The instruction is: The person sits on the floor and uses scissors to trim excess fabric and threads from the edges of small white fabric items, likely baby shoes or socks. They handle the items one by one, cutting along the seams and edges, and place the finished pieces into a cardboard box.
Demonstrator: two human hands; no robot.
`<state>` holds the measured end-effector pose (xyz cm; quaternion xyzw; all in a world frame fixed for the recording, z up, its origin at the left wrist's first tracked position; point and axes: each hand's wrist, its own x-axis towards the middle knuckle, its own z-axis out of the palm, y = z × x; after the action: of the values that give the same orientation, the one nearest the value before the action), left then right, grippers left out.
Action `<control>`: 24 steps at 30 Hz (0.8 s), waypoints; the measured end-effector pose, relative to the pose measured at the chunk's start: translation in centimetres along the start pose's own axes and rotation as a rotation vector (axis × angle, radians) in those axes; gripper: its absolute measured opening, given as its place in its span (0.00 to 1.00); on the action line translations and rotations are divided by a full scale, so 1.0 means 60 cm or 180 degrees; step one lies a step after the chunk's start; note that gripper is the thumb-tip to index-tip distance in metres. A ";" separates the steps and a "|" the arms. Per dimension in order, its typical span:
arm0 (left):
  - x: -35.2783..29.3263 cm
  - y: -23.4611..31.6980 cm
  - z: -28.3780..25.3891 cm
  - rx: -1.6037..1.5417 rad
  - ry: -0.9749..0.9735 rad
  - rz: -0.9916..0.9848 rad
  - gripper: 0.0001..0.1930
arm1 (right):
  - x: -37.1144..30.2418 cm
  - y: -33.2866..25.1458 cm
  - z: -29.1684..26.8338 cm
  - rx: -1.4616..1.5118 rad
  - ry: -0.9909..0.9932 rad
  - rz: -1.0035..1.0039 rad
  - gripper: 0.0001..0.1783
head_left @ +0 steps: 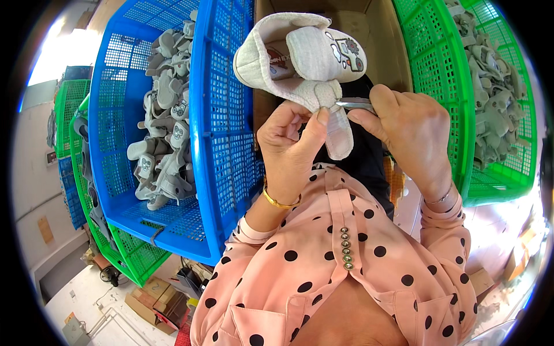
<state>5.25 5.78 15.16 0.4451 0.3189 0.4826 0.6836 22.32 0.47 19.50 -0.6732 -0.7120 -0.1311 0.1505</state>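
In the head view, a cream fabric shoe (pixel 311 55) is held up in front of the person's chest, its opening at the left and its toe, with a cartoon design (pixel 349 51), at the right. A wide flap crosses its top, and a pale strap (pixel 339 138) hangs from its near side. The left hand (pixel 291 135) pinches the strap area between thumb and fingers; a gold bracelet (pixel 280 200) circles that wrist. The right hand (pixel 411 124) has its fingers curled around a small pointed metal tool (pixel 354 102), gripped by thumb and forefinger; its tip meets the strap beside the left thumb. Whether the tool is snips or tweezers cannot be told. Behind the shoe is an open cardboard box (pixel 395 49). To the left, a blue plastic crate (pixel 231 127) holds a heap of grey shoes (pixel 167 132); to the right, a green plastic crate (pixel 441 86) holds more grey fabric pieces (pixel 490 95).
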 end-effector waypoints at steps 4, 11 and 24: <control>0.000 -0.002 0.001 0.0041 -0.0007 0.0061 0.04 | 0.002 0.001 0.000 -0.0042 0.0122 -0.0097 0.23; 0.000 -0.002 0.007 0.0070 0.0040 -0.0059 0.03 | -0.001 0.008 0.006 0.0154 -0.0050 -0.0105 0.22; -0.004 -0.015 0.012 0.0228 -0.0052 0.0128 0.03 | -0.005 -0.032 0.053 0.2174 0.0165 0.1016 0.19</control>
<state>6.11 5.24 14.64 0.4796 0.3214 0.4809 0.6599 20.28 1.30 16.46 -0.6832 -0.5968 0.1220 0.4028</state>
